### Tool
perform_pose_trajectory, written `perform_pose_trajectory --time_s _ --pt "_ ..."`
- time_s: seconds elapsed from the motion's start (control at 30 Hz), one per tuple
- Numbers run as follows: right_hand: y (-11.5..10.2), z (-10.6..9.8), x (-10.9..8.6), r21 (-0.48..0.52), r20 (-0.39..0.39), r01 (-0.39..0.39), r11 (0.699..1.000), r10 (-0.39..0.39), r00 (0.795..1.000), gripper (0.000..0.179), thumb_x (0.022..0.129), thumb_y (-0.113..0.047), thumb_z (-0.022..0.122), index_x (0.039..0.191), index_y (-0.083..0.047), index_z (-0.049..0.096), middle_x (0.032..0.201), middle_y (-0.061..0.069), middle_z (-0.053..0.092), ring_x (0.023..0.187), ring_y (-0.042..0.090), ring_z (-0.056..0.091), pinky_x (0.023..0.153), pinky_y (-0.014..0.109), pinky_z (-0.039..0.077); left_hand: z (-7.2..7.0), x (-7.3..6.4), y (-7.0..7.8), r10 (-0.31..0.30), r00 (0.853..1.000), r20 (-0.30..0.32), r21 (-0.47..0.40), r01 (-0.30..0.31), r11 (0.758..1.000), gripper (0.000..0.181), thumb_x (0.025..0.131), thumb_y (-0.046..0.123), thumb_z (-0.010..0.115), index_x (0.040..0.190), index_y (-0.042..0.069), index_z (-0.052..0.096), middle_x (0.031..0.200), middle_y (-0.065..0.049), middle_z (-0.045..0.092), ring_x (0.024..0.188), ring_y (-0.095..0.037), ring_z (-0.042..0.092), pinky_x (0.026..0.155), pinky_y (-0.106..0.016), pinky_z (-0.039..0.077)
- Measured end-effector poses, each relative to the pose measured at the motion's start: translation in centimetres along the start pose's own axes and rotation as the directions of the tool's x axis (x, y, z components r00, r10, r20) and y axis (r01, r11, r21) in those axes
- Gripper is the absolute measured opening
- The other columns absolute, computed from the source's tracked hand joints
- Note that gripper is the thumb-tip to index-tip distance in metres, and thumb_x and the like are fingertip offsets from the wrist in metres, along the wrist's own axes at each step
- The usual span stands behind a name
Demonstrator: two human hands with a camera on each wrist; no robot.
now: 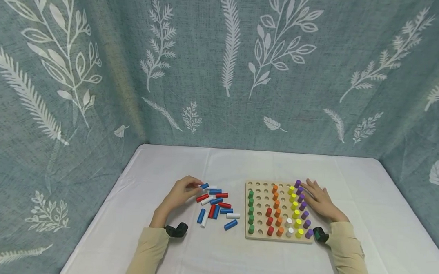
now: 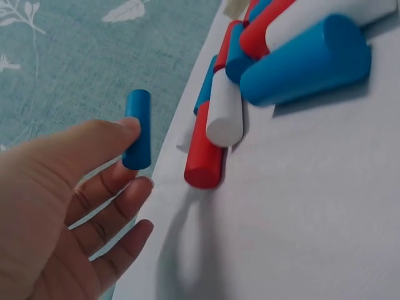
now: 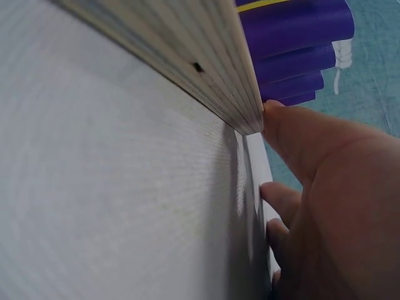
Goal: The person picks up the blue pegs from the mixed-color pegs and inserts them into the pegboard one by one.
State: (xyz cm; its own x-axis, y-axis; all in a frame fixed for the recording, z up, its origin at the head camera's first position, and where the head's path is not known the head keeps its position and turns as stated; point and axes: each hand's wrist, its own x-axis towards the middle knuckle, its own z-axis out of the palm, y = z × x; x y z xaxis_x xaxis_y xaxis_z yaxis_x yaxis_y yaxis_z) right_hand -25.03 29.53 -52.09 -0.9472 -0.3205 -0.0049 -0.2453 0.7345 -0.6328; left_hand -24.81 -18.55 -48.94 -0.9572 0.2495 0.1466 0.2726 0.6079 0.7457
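Between thumb and fingertips, my left hand (image 1: 183, 189) pinches a blue peg (image 2: 139, 129), held up at the far end of a pile of loose pegs. Blue, red and white pegs lie on their sides there, among them a red peg (image 2: 204, 150) and a white peg (image 2: 225, 107). My right hand (image 1: 321, 200) rests with fingers spread along the right side of the wooden pegboard (image 1: 259, 239), its thumb at the board's edge close to the purple pegs (image 3: 297, 25). Upright pegs stand in columns in the board: green, red, orange, white, yellow and purple.
A white cloth (image 1: 214, 259) covers the table. Several bare holes show in the board's second column and toward its far side. One blue peg (image 1: 230, 224) lies apart, close to the board's left edge. A patterned curtain (image 1: 207, 71) hangs behind the table.
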Motion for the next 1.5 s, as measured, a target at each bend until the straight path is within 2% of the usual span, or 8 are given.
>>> perform_pose_trajectory --time_s 0.2,0.37,0.5,0.77,1.07,1.27,1.33,1.5 --pt "-0.2 -0.2 -0.1 -0.007 0.015 0.007 1.000 -0.007 1.000 0.053 0.098 -0.031 0.041 0.141 0.000 0.033 0.148 0.031 0.010 0.136 0.050 0.000 0.106 0.062 -0.009 0.5 0.2 0.2 0.025 0.998 -0.055 -0.047 -0.028 0.999 0.017 0.086 0.012 0.066 0.102 0.008 0.067 0.093 -0.005 0.061 0.089 -0.019 0.060 0.086 -0.038 0.050" --pt "0.0 0.0 -0.1 -0.005 0.015 0.009 1.000 -0.009 1.000 0.053 0.098 -0.031 0.040 0.142 -0.001 0.032 0.149 0.030 0.010 0.136 0.050 0.000 0.106 0.062 -0.009 1.0 0.3 0.8 0.010 0.997 -0.078 -0.100 -0.018 0.995 0.018 0.087 0.014 0.065 0.104 0.009 0.067 0.095 -0.005 0.060 0.092 -0.020 0.060 0.088 -0.038 0.049" --pt "0.2 0.1 -0.2 -0.006 0.010 0.015 1.000 -0.015 1.000 0.054 0.098 -0.032 0.040 0.142 -0.002 0.031 0.149 0.030 0.010 0.136 0.050 0.000 0.106 0.062 -0.009 1.3 0.5 1.8 -0.003 0.998 -0.064 -0.142 -0.006 0.990 0.019 0.088 0.020 0.064 0.106 0.013 0.066 0.099 -0.002 0.060 0.097 -0.020 0.059 0.091 -0.038 0.048" --pt "0.2 0.2 -0.5 0.000 0.002 0.009 1.000 -0.009 1.000 0.054 0.098 -0.033 0.040 0.143 -0.003 0.031 0.150 0.029 0.009 0.137 0.048 -0.001 0.106 0.061 -0.010 1.9 0.9 3.5 0.049 0.998 -0.048 -0.231 -0.059 0.971 0.018 0.089 0.019 0.063 0.106 0.012 0.066 0.102 -0.003 0.060 0.100 -0.020 0.061 0.092 -0.036 0.048" --pt "-0.3 0.1 -0.6 0.000 0.001 -0.009 1.000 0.009 1.000 0.054 0.099 -0.034 0.040 0.144 -0.006 0.030 0.151 0.026 0.009 0.138 0.046 -0.001 0.107 0.059 -0.010 3.0 1.5 5.2 0.050 0.998 -0.046 -0.271 -0.060 0.961 0.023 0.089 0.014 0.061 0.110 0.004 0.063 0.108 -0.012 0.064 0.103 -0.028 0.061 0.094 -0.042 0.046" --pt "-0.3 0.2 -0.6 -0.006 -0.003 -0.010 1.000 0.010 1.000 0.054 0.099 -0.034 0.039 0.144 -0.005 0.030 0.151 0.026 0.009 0.138 0.046 -0.001 0.107 0.059 -0.010 2.7 1.2 8.1 0.099 0.995 -0.026 -0.264 -0.102 0.959 0.027 0.090 0.008 0.059 0.115 -0.002 0.058 0.106 -0.019 0.063 0.100 -0.031 0.061 0.090 -0.042 0.049" --pt "-0.3 0.3 -0.7 -0.009 -0.007 -0.005 1.000 0.005 1.000 0.054 0.099 -0.033 0.039 0.144 -0.005 0.030 0.151 0.027 0.009 0.138 0.046 -0.001 0.107 0.059 -0.010 2.7 1.0 8.9 0.119 0.993 -0.016 -0.260 -0.119 0.958 0.030 0.090 0.007 0.059 0.118 -0.002 0.056 0.104 -0.019 0.063 0.097 -0.031 0.061 0.087 -0.041 0.050" --pt "-0.2 0.4 -0.7 -0.010 -0.008 -0.004 1.000 0.004 1.000 0.054 0.099 -0.034 0.039 0.144 -0.005 0.030 0.151 0.026 0.009 0.138 0.046 -0.001 0.108 0.059 -0.010 3.2 1.3 9.5 0.124 0.992 0.018 -0.285 -0.113 0.952 0.038 0.090 0.006 0.058 0.128 0.003 0.050 0.104 -0.020 0.060 0.097 -0.033 0.061 0.084 -0.040 0.051"
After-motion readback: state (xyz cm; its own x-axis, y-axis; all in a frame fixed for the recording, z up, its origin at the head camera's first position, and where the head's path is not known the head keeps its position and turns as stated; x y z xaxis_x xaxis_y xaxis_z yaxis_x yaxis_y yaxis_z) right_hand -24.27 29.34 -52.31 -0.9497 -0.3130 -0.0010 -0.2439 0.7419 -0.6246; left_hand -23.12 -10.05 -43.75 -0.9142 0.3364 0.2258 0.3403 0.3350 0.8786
